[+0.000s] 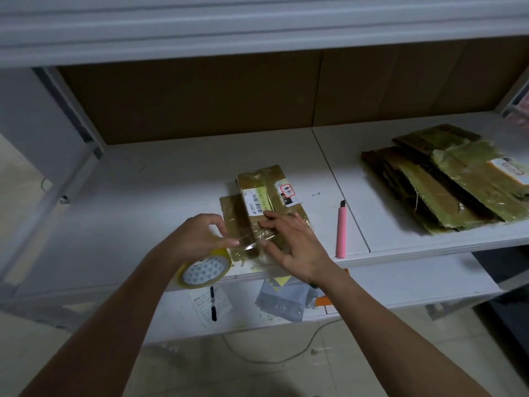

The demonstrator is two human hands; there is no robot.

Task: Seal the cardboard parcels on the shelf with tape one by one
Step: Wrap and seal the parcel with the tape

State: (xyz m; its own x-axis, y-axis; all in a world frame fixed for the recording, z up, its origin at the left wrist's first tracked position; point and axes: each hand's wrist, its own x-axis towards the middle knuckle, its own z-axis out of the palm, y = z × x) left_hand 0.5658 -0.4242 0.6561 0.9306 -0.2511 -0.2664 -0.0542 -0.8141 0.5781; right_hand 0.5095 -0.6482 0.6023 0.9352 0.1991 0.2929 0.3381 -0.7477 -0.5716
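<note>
A flat brown cardboard parcel (264, 202) with white barcode labels lies near the front edge of the white shelf (160, 196). My left hand (200, 236) grips a yellowish roll of clear tape (204, 269) at the shelf's front edge. A strip of clear tape (249, 243) stretches from the roll onto the parcel's near end. My right hand (292, 242) lies on that end with fingers spread, pressing the tape down. The near part of the parcel is hidden under both hands.
A pink utility knife (341, 232) lies right of the parcel. A stack of flattened taped cardboard parcels (446, 181) sits at the right of the shelf. On the lower shelf lie a black marker (213, 303), paper slips and a grey plastic bag (283, 300).
</note>
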